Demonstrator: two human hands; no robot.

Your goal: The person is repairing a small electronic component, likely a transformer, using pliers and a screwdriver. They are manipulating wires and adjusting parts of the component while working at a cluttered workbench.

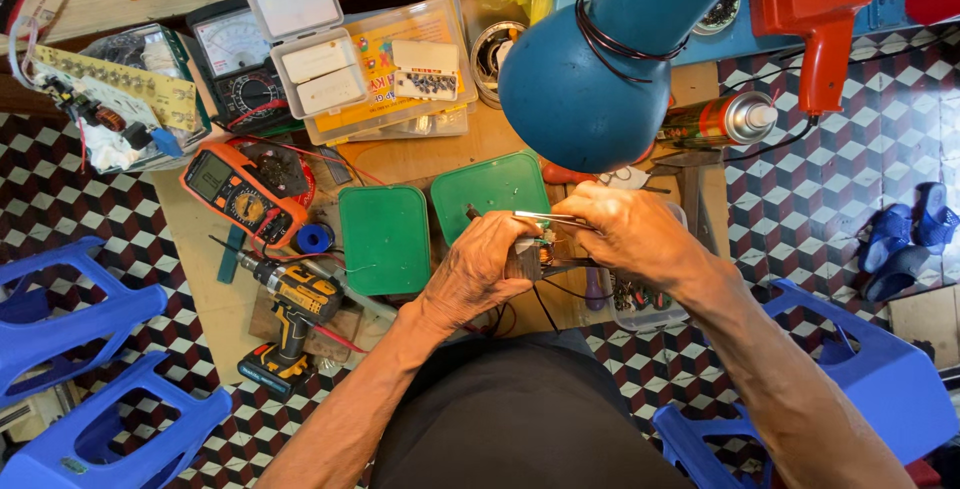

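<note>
My left hand (478, 271) grips a small electronic part with a copper coil (543, 250) over the low wooden table (430, 154). My right hand (622, 231) pinches metal tweezers (545, 217), whose tips point left above the part. Both hands meet just in front of two green lidded boxes (384, 239), (490, 189). Thin dark wires hang from the part toward my lap.
A blue desk lamp (585, 74) hangs over the table. An orange multimeter (240, 197), a yellow cordless drill (290, 314), a circuit board (110, 104), clear parts boxes (385, 69), a spray can (720, 119) and an orange glue gun (815, 14) lie around. Blue plastic stools (80, 369), (880, 369) flank me.
</note>
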